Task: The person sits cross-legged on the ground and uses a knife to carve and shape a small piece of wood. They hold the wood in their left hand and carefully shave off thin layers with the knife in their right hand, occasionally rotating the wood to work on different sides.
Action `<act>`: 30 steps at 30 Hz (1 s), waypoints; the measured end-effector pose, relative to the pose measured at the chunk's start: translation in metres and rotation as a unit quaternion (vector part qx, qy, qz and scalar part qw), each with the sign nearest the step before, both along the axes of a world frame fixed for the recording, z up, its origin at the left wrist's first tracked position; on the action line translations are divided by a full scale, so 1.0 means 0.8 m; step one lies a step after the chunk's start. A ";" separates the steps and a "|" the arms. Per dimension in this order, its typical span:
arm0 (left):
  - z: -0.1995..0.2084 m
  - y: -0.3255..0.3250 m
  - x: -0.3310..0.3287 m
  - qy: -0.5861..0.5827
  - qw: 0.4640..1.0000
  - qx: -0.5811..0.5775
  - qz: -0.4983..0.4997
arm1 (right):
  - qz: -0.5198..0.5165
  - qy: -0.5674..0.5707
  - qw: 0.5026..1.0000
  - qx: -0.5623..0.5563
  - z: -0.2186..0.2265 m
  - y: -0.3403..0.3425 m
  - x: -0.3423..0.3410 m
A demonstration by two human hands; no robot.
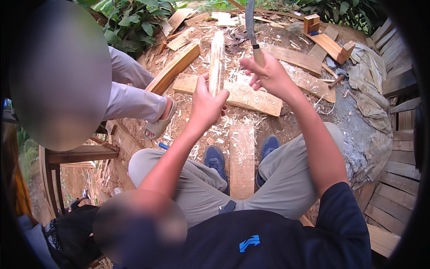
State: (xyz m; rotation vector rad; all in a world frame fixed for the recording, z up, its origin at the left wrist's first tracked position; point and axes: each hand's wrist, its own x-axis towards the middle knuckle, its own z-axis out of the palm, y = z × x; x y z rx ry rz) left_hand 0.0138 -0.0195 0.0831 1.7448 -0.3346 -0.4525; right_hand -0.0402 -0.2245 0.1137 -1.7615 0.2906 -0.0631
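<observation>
My left hand (208, 104) grips the lower end of a pale, whittled wood stick (217, 56), which stands upright with its far end pointing away from me. To its right, my right hand (271, 77) holds a machete (250, 24) by its light wooden handle. The dark, curved blade points away from me, and its tip runs out at the top edge. Some fingers of that hand are loosely extended, with the handle lying against the palm. Blade and stick are apart. Beneath the stick, a plank (253, 99) lies crosswise on the ground, strewn with shavings.
Between my blue shoes (214, 158) runs another board (242, 157). A hammer (337, 81) lies at the right, near a wooden piece with upright blocks (329, 45). Another person's sandalled foot (160, 121) is close on the left, beside a thick beam (174, 67). Plank walling (398, 166) borders the right.
</observation>
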 end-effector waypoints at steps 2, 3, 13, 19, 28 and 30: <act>0.002 0.004 0.007 0.019 1.000 -0.011 0.017 | -0.023 -0.029 0.999 -0.012 0.000 -0.007 -0.003; 0.003 0.005 0.011 0.029 0.999 -0.017 0.024 | -0.020 -0.037 0.999 -0.029 -0.002 -0.008 -0.002; -0.001 0.002 0.022 0.070 0.997 0.009 0.037 | 0.047 0.001 0.962 -0.270 0.003 0.013 -0.012; -0.004 -0.001 0.018 0.071 0.996 -0.001 0.049 | 0.057 0.031 0.961 -0.269 -0.003 0.018 -0.014; -0.009 -0.006 0.006 0.062 0.992 0.103 -0.040 | 0.124 0.158 0.951 -0.236 0.010 -0.041 -0.014; -0.011 -0.007 0.001 0.038 0.993 0.102 -0.039 | 0.156 0.195 0.953 -0.169 0.029 -0.055 -0.024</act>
